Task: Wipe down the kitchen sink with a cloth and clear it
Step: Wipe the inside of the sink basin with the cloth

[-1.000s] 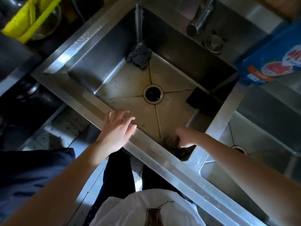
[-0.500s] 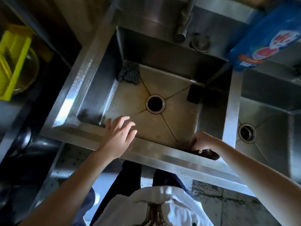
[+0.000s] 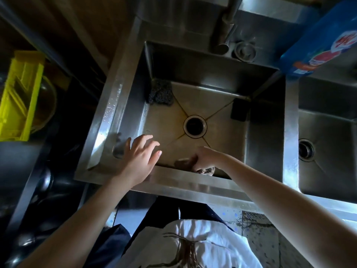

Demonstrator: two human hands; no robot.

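Note:
A steel sink point(image 3: 123, 105) with a round drain point(image 3: 195, 126) fills the middle of the head view. My right hand point(image 3: 207, 158) is down inside at the near wall, shut on a dark brownish cloth point(image 3: 205, 170) pressed against the basin bottom; most of the cloth is hidden by the hand and rim. My left hand point(image 3: 140, 157) rests with fingers spread on the sink's near rim, holding nothing. A dark scouring pad point(image 3: 160, 92) lies in the far left corner. A black sponge point(image 3: 239, 111) leans in the far right corner.
A faucet point(image 3: 226, 35) and a round fitting point(image 3: 245, 51) stand behind the basin. A blue detergent bag point(image 3: 324, 45) is at the far right. A second basin point(image 3: 328, 136) lies to the right. A yellow rack point(image 3: 21, 99) sits at left.
My right hand with the cloth has slid left along the near wall of the basin, from the near right corner toward the middle. My left hand stays on the rim.

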